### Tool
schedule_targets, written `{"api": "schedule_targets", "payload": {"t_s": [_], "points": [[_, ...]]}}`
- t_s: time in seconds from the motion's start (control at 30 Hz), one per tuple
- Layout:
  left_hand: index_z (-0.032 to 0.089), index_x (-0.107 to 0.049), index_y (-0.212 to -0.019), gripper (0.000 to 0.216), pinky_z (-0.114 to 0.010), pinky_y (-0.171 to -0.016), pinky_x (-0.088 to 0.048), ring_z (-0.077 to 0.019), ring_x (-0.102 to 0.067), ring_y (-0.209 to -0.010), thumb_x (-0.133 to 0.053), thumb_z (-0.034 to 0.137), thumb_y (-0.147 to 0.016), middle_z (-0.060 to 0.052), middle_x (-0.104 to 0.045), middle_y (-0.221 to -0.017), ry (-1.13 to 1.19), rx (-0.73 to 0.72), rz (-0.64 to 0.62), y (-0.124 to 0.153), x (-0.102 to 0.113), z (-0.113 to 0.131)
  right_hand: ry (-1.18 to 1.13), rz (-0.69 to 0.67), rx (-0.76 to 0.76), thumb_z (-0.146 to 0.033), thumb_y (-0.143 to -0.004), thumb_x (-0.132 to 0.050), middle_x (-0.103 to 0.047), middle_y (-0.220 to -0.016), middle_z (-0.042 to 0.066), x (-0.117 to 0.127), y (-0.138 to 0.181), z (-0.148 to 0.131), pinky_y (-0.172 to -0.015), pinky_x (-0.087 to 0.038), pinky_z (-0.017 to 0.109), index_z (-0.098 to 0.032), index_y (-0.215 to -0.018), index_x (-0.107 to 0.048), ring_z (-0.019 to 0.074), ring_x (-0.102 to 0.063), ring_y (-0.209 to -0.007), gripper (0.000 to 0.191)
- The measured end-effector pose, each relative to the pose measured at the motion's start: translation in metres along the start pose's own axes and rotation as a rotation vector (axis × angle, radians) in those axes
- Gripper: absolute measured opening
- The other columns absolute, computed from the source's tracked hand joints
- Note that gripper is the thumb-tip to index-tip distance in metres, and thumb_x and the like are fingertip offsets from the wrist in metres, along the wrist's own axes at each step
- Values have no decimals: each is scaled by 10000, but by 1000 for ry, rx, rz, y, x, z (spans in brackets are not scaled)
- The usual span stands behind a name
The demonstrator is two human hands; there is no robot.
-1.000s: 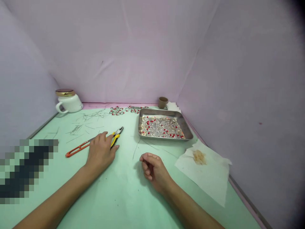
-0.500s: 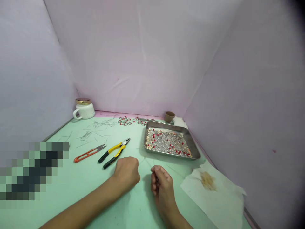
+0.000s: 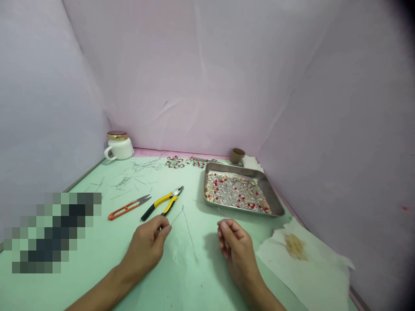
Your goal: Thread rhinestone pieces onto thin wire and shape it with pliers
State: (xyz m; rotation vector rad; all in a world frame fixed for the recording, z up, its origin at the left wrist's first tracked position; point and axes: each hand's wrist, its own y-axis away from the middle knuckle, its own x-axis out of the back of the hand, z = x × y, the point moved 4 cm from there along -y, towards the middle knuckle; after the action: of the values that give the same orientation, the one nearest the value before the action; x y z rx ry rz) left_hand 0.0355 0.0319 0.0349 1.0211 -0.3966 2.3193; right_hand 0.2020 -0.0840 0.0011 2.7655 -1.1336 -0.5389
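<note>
My left hand [image 3: 149,241] is closed, its thumb and forefinger pinching a thin wire [image 3: 177,216]. The wire rises to a small bend at its far end, and a faint strand slants down from there toward the table. My right hand [image 3: 238,248] hovers to the right, fingers curled and fingertips together; whatever they may hold is too fine to make out. Just beyond the left hand lie yellow and black pliers [image 3: 158,201], partly covered by its fingers. Orange thread snips [image 3: 126,207] rest to their left.
A metal tray [image 3: 244,211] of red, clear and gold beads stands at right. Behind are beaded pieces [image 3: 175,162], loose wire bits [image 3: 121,182], a white lidded mug [image 3: 119,147] and a brown cup [image 3: 237,155]. White paper [image 3: 311,276] with a tan pile [image 3: 295,247] lies front right.
My left hand has moved left and turned, and the wire now shows at its fingertips. The hands are farther apart. The whole view has shifted slightly.
</note>
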Motion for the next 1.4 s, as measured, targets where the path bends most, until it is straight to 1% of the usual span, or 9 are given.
{"api": "schedule_targets", "payload": {"t_s": [0.2,0.33,0.5,0.9,1.03,1.1,1.17,1.23,1.4], "points": [[196,-422,-635,233,-210,-482,-312,-116,-367,-497,-365,352,-798,46,-376,-531,188,2,-143,17,-28,12,-42,-229,-109,-386,-676,-624,-452,-506,-50,-22,8,21,-283,-225,128,-137,-724,-543,32,-334,-360,267],[185,-432,-634,243,-206,-449,-272,-101,-315,-462,-374,363,-790,56,-344,-511,222,24,-206,24,-39,12,-65,-233,-136,-390,-610,-676,-525,-584,-13,-29,12,22,-268,-276,129,-128,-703,-541,50,-404,-396,309],[182,-435,-617,207,-201,-422,-229,-92,-284,-444,-387,317,-767,67,-304,-484,285,101,-294,29,-47,14,-42,-281,-139,-385,-609,-681,-574,-602,14,-30,11,20,-292,-324,143,-122,-707,-529,51,-429,-381,319],[168,-469,-543,143,-200,-423,-246,-83,-318,-441,-439,224,-671,60,-346,-455,307,109,-338,32,-51,18,66,-348,-131,-391,-619,-669,-500,-496,-30,-32,13,21,-315,-303,159,-117,-661,-512,37,-379,-342,319],[173,-454,-583,162,-191,-363,-198,-61,-290,-358,-473,287,-697,82,-343,-410,535,236,-389,29,-53,15,52,-358,-175,-372,-615,-675,-507,-491,-27,-33,15,23,-329,-332,160,-122,-648,-516,49,-405,-366,298],[170,-443,-603,183,-183,-322,-177,-44,-287,-300,-498,318,-697,70,-434,-421,675,315,-434,28,-55,15,60,-353,-187,-363,-611,-679,-494,-459,-32,-33,16,22,-330,-339,163,-121,-642,-525,58,-415,-371,289],[158,-453,-656,197,-171,-300,-170,-29,-309,-281,-542,332,-684,27,-554,-519,817,316,-471,26,-56,17,68,-348,-175,-359,-609,-679,-476,-429,-39,-34,17,21,-328,-338,165,-121,-634,-528,62,-413,-365,283],[149,-461,-728,224,-160,-297,-178,-24,-350,-291,-572,338,-683,-8,-610,-621,953,275,-485,25,-55,19,66,-351,-159,-354,-611,-676,-471,-417,-42,-35,18,20,-325,-331,166,-121,-627,-527,58,-400,-355,277],[142,-478,-762,240,-153,-313,-213,-24,-366,-280,-613,322,-677,44,-561,-513,1053,305,-399,23,-52,16,103,-340,-180,-337,-602,-677,-526,-460,-15,-35,20,24,-317,-319,167,-113,-621,-538,48,-389,-340,264]]}}
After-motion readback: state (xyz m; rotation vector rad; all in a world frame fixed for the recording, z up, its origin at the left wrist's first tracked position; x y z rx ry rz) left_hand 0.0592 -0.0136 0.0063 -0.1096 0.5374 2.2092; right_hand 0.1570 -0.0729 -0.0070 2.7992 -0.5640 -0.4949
